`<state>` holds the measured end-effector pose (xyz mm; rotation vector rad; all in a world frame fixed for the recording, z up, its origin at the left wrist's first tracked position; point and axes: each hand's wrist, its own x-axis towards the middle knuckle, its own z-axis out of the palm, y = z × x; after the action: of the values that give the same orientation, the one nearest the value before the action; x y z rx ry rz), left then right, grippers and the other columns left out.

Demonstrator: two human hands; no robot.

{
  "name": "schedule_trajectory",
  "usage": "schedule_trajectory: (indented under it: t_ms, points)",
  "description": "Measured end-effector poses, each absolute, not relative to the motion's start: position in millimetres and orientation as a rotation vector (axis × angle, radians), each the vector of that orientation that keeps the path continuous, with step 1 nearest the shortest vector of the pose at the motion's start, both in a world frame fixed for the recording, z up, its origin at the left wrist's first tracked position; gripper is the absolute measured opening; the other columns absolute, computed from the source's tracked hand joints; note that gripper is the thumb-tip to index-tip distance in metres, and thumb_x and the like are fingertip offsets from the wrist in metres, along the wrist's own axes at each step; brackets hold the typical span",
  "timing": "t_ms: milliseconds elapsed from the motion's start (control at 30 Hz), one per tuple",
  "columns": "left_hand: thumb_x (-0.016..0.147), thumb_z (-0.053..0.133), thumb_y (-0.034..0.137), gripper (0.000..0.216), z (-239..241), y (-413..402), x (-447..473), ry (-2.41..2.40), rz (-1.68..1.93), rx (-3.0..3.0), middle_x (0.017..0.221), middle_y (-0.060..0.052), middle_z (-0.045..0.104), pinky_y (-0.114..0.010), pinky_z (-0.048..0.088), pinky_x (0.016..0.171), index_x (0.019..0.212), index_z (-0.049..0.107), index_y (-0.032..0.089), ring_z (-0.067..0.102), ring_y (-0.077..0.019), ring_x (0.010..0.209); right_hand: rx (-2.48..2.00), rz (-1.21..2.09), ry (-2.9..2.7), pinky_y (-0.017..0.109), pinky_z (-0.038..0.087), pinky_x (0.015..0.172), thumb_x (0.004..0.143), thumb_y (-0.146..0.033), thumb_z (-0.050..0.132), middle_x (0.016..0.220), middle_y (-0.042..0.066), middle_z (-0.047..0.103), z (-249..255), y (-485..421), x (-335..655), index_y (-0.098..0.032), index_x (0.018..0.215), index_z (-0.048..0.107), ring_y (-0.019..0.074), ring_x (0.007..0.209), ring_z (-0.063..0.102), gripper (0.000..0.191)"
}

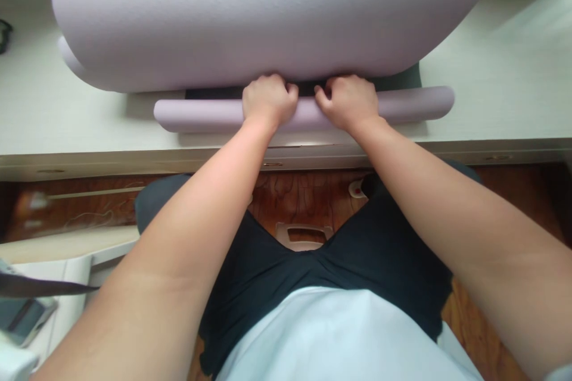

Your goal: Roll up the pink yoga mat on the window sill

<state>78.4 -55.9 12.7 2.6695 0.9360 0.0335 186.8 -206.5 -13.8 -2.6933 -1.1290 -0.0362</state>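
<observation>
A pale lilac foam mat [268, 12] lies on a whitish table [67, 119]. Its near end is wound into a narrow roll [196, 114] that runs left to right along the table's front. My left hand [268, 101] and my right hand [349, 101] rest side by side on the middle of that roll, both with fingers curled over its top. A dark underside of the mat [397, 78] shows just behind the roll. The rest of the mat bulges up in a big loose fold behind my hands.
The table's front edge [134, 161] runs across the view, with a wood-grain floor [308, 196] below. My legs in dark shorts are under the table. A white piece of furniture [53, 268] stands at the lower left.
</observation>
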Motion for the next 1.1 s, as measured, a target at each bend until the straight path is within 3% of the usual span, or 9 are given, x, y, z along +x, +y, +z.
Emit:
schedule_trajectory:
  t_ms: [300,667,867,1100]
  points:
    - [0.100,0.033,0.047,0.060,4.3,-48.2,87.6,0.957,0.069,2.716,0.132,-0.016,0.070,-0.045,0.042,0.115,0.140,0.066,0.018,0.058,-0.0371,0.133,-2.626,-0.066,-1.075,0.060,0.051,0.095,0.099,-0.056,0.039,0.101,0.024,0.072,-8.6,-198.2,193.0,-0.010,0.107,0.076,0.0425,0.109,0.066,0.059]
    - [0.094,0.040,0.049,0.065,13.7,-49.4,91.7,0.858,-0.100,2.774,0.133,-0.020,0.070,-0.048,0.044,0.112,0.140,0.067,0.013,0.061,-0.0399,0.126,-2.700,0.001,-1.068,0.059,0.051,0.094,0.097,-0.052,0.041,0.107,0.028,0.072,5.1,-199.8,182.4,-0.008,0.109,0.077,0.0435,0.104,0.068,0.058]
    - [0.095,0.040,0.049,0.064,13.6,-51.4,87.7,0.881,-0.126,2.731,0.134,-0.018,0.069,-0.048,0.043,0.114,0.145,0.063,0.016,0.058,-0.0398,0.131,-2.704,0.049,-1.058,0.060,0.048,0.099,0.100,-0.055,0.040,0.108,0.027,0.071,-0.1,-202.2,185.2,-0.008,0.117,0.074,0.0430,0.111,0.065,0.061]
    - [0.098,0.039,0.050,0.062,16.3,-47.6,86.9,0.876,-0.087,2.707,0.141,-0.016,0.066,-0.045,0.045,0.112,0.146,0.061,0.018,0.059,-0.0380,0.130,-2.638,-0.039,-1.075,0.054,0.053,0.088,0.100,-0.056,0.039,0.107,0.023,0.071,-6.5,-199.8,199.2,-0.013,0.119,0.075,0.0392,0.102,0.067,0.059]
